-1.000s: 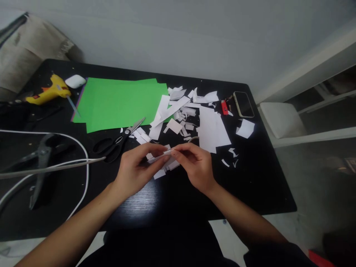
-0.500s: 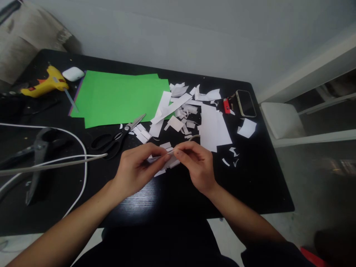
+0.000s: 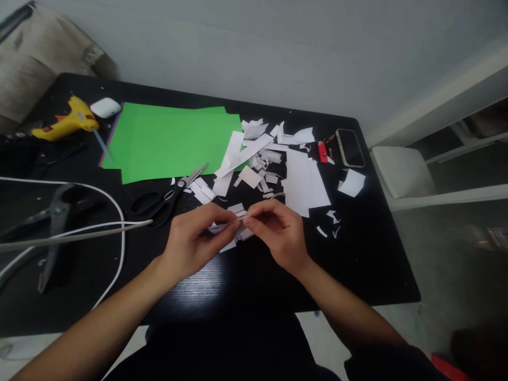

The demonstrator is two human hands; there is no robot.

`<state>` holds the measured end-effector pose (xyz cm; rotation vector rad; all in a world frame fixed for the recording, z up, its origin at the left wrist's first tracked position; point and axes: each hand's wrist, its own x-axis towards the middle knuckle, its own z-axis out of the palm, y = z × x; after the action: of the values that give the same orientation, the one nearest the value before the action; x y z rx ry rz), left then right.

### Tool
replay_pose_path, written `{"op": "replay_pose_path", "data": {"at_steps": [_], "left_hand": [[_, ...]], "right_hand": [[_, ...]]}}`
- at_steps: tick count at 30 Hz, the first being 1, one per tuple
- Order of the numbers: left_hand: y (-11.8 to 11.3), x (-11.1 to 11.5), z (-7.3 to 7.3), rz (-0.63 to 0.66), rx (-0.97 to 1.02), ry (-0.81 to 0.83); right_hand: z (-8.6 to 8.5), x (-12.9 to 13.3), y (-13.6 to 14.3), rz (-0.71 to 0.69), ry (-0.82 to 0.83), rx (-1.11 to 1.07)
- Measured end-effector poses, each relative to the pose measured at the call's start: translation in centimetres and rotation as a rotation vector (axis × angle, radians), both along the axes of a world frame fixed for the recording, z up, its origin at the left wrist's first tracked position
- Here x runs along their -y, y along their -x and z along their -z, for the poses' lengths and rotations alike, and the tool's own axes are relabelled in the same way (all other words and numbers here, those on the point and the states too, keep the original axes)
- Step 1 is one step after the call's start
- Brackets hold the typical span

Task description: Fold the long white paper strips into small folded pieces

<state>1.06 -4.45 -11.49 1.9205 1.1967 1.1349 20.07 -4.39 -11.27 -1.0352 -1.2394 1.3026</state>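
A thin white piece of paper [image 3: 222,226] is pinched between my two hands, seen nearly edge-on. My left hand [image 3: 198,233] closes thumb and forefinger on it, and the paper runs back into that palm. Against the same piece, my right hand [image 3: 280,233] presses its thumb and forefinger, fingertips almost meeting those of the left. Several white paper pieces [image 3: 232,244] lie on the table beneath the fingers, partly hidden. Black-handled scissors [image 3: 169,196] rest beyond my left hand, blades partly apart and pointing up to the right.
Green sheets [image 3: 170,140] lie at the back. White scraps [image 3: 262,177] and larger white sheets [image 3: 297,182] cover the middle. A yellow glue gun [image 3: 71,120], pliers [image 3: 59,227] and white cables [image 3: 121,238] are left; a red lighter [image 3: 322,152] and phone [image 3: 350,148] sit right.
Both hands keep their pinch on the paper. The fingertips have shifted very slightly to the left; the things on the table stay where they were.
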Motion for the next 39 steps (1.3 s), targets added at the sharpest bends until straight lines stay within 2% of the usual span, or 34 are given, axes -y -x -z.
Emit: {"op": "replay_pose_path", "data": {"at_steps": [10, 22, 28, 32, 39], "left_hand": [[0.1, -0.1, -0.3, 0.022, 0.007, -0.009], [0.3, -0.2, 0.5, -0.050, 0.001, 0.023], [0.3, -0.4, 0.3, -0.089, 0.055, 0.103], [0.2, -0.5, 0.3, -0.069, 0.099, 0.175], [0.3, -0.7, 0.4, -0.080, 0.199, 0.256]], "right_hand": [[0.4, -0.4, -0.4, -0.035, 0.042, -0.046], [0.6, -0.5, -0.3, -0.012, 0.066, 0.027], [0.7, -0.7, -0.5, -0.045, 0.077, 0.065], [0.8, -0.5, -0.4, -0.016, 0.055, 0.108], [1.2, -0.4, -0.2, -0.048, 0.058, 0.057]]}}
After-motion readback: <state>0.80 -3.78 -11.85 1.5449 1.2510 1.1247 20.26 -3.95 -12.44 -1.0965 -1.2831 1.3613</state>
